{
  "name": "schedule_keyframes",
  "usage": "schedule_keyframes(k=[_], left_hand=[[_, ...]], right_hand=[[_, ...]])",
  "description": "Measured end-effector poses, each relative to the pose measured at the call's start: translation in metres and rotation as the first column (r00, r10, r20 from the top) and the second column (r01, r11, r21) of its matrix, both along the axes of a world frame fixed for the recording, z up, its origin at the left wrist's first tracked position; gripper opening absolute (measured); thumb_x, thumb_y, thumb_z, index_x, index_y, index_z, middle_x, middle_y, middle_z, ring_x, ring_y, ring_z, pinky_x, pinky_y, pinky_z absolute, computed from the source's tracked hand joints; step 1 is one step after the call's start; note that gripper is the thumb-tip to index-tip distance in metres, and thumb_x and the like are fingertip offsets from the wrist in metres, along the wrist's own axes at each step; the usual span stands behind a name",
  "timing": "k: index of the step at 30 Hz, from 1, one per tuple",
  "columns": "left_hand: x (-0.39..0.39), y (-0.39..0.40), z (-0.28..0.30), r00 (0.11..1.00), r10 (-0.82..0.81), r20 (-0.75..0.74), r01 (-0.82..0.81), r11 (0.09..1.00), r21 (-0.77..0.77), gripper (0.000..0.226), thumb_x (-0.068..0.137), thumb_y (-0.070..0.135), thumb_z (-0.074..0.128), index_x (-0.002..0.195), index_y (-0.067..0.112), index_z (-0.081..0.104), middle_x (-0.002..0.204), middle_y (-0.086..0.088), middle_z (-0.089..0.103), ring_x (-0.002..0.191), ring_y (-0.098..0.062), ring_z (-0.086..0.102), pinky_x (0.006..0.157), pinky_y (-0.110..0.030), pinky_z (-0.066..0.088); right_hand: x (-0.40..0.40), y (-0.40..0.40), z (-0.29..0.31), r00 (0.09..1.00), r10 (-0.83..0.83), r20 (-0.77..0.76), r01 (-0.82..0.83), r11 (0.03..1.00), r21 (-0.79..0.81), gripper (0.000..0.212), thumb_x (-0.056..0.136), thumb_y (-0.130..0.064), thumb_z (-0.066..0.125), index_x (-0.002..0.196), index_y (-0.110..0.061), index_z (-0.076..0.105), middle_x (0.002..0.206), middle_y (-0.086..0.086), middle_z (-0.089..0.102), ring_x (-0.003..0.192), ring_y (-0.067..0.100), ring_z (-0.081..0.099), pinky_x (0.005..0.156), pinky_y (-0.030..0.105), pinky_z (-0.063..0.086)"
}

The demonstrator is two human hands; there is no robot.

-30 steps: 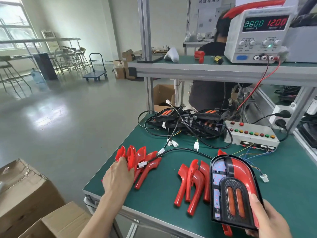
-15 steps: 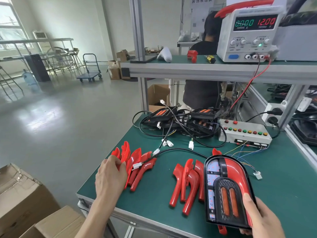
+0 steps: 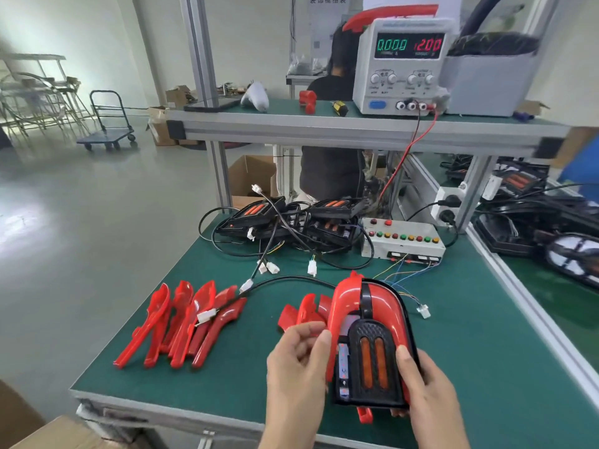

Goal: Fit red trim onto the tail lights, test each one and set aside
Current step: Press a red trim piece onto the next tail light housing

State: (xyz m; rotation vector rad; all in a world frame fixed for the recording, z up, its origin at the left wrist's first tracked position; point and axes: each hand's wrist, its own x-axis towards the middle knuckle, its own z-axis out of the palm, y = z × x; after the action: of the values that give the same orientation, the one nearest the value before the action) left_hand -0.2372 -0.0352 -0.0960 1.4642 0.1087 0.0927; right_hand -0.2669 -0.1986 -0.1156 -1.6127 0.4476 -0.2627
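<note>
Head view: a person at a green worktop (image 3: 470,335) holds a tail light (image 3: 372,358) w/ both hands just above the near edge, right of centre. The light is a black shell w/ two orange bars, and a red trim (image 3: 343,306) lies along its left side and top.

Handling, as a judgement: the light looks like rigid moulded plastic, light enough for one hand, glossy so prob. slippery; best held by the black outer rim, not the lens face. The trim looks thin and stiff, likely to snap in w/ edge pressure and to crack if bent.

Right hand (image 3: 424,380) cups the light's lower right edge, thumb curled over the front. Left hand (image 3: 298,361) is at the left side, thumb and fingertips pinching the trim's edge against the light. Both palms face inward, forearms coming up from the near edge.

Spare trims (image 3: 181,322) lie fanned toward the near-left corner; more poke out behind the light. Untrimmed lights (image 3: 291,218) w/ cables sit at the far edge beside a tester (image 3: 405,244).
</note>
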Motion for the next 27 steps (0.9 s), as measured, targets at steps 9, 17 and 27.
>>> schedule_keyframes(k=[9, 17, 27], left_hand=[[-0.012, -0.014, -0.010, 0.986, 0.121, 0.115, -0.148, 0.949, 0.277, 0.017, 0.090, 0.019, 0.075, 0.090, 0.036, 0.072, 0.072, 0.006, 0.068, 0.054, -0.004, 0.054, 0.062, -0.027, 0.057], [-0.015, -0.011, -0.008, 0.953, 0.015, 0.302, -0.192, 0.802, 0.565, 0.022, 0.089, 0.030, 0.076, 0.097, 0.044, 0.061, 0.074, 0.017, 0.064, 0.064, -0.008, 0.060, 0.064, -0.014, 0.049], [-0.015, -0.007, 0.017, 0.970, -0.186, 0.155, -0.080, 0.361, 0.929, 0.019, 0.100, 0.055, 0.037, 0.101, 0.036, 0.030, 0.088, 0.008, 0.063, 0.085, -0.013, 0.066, 0.068, -0.024, 0.045]], right_hand=[[0.003, 0.002, -0.014, 0.999, -0.035, 0.012, 0.035, 0.999, -0.013, 0.025, 0.096, -0.041, 0.059, 0.100, -0.021, 0.073, 0.082, -0.002, 0.077, 0.073, 0.010, 0.074, 0.065, 0.031, 0.057], [0.001, 0.007, -0.015, 1.000, -0.011, 0.019, 0.011, 1.000, -0.007, 0.047, 0.077, -0.061, 0.059, 0.103, -0.025, 0.072, 0.079, 0.001, 0.077, 0.065, 0.014, 0.072, 0.049, 0.025, 0.052], [0.002, 0.009, -0.017, 0.999, 0.016, 0.050, -0.015, 1.000, -0.016, 0.052, 0.070, -0.066, 0.058, 0.104, -0.029, 0.071, 0.078, -0.001, 0.077, 0.063, 0.012, 0.072, 0.047, 0.023, 0.053]])
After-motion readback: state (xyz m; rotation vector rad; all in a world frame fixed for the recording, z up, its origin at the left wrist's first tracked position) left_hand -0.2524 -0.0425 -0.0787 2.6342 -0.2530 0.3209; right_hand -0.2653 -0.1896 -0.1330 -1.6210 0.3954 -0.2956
